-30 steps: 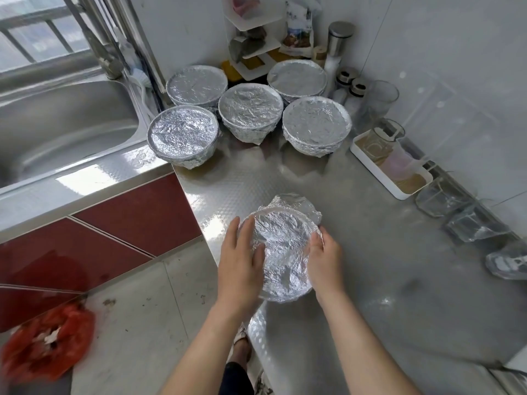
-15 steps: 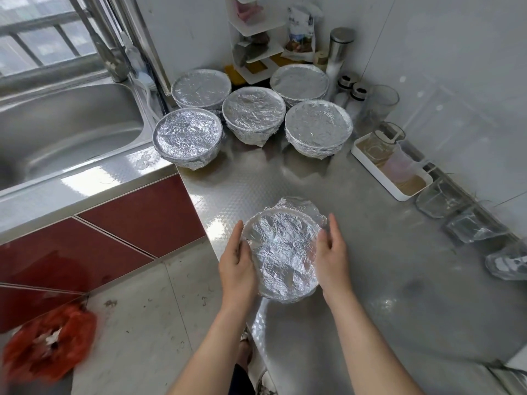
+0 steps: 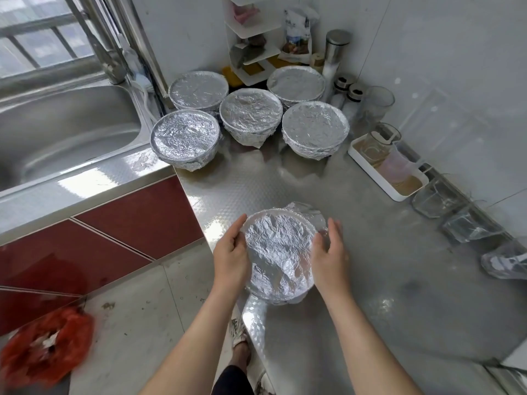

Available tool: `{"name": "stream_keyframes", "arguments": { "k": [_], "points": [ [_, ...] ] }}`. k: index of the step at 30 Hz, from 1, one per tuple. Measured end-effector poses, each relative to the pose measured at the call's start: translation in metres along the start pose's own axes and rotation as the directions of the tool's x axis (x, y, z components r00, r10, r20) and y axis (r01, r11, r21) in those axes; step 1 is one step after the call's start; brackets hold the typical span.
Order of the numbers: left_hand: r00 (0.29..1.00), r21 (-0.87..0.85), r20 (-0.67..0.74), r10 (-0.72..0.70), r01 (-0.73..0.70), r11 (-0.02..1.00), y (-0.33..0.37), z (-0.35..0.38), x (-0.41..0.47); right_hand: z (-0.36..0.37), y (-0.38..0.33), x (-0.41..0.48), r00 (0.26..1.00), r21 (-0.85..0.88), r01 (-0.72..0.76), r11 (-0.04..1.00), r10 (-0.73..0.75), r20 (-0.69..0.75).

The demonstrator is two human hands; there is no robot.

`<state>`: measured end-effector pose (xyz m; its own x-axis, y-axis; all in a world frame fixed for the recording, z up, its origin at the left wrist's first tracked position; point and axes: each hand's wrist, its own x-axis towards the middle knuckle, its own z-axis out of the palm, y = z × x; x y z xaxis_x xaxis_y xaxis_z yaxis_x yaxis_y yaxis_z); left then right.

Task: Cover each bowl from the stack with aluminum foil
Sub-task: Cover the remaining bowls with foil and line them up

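Observation:
A bowl wrapped in crinkled aluminum foil [image 3: 278, 252] stands near the front edge of the steel counter [image 3: 370, 252]. My left hand [image 3: 229, 258] cups its left side, fingertips at the rim. My right hand [image 3: 329, 258] lies along its right side with the fingers straight, against the foil folded down there. A loose flap of foil sticks out behind the bowl. Several foil-covered bowls stand grouped at the back, the closest ones at the left [image 3: 185, 138], middle [image 3: 251, 114] and right [image 3: 315, 126].
A steel sink [image 3: 57, 132] lies to the left. A white tray [image 3: 399, 192] with cups and some clear glasses [image 3: 433, 198] line the right wall. A corner shelf [image 3: 251, 38] and jars stand at the back. On the floor is a red bag [image 3: 42, 346].
My left hand slid off the top of the foil to the bowl's left rim. My right hand moved farther along the right side.

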<state>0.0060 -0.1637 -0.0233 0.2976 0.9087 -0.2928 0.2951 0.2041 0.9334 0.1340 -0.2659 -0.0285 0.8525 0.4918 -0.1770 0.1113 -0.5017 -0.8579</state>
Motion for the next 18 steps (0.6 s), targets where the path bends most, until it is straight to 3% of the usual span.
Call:
{"name": "stream_keyframes", "arguments": {
  "k": [2, 4, 8, 11, 18],
  "points": [
    [1.000, 0.066, 0.002, 0.021, -0.021, 0.998, 0.005, -0.004, 0.009, 0.000, -0.002, 0.002, 0.998, -0.059, 0.046, 0.997, -0.044, 0.035],
    [0.999, 0.132, -0.031, 0.036, -0.032, 0.991, 0.010, -0.006, 0.012, 0.000, -0.002, 0.002, 1.000, -0.010, 0.024, 1.000, -0.024, 0.003],
    [0.958, 0.426, -0.030, 0.286, -0.246, 0.870, 0.009, -0.004, 0.002, -0.011, 0.005, 0.007, 0.937, 0.216, -0.237, 0.947, 0.282, -0.207],
    [0.939, 0.564, 0.038, 0.343, -0.303, 0.768, 0.005, 0.004, 0.000, -0.017, 0.005, 0.010, 0.923, 0.247, -0.324, 0.913, 0.362, -0.131],
    [0.933, 0.583, 0.136, 0.334, -0.348, 0.734, 0.011, 0.010, 0.011, 0.003, -0.020, 0.033, 0.923, 0.172, -0.384, 0.907, 0.381, 0.051]
  ]
}}
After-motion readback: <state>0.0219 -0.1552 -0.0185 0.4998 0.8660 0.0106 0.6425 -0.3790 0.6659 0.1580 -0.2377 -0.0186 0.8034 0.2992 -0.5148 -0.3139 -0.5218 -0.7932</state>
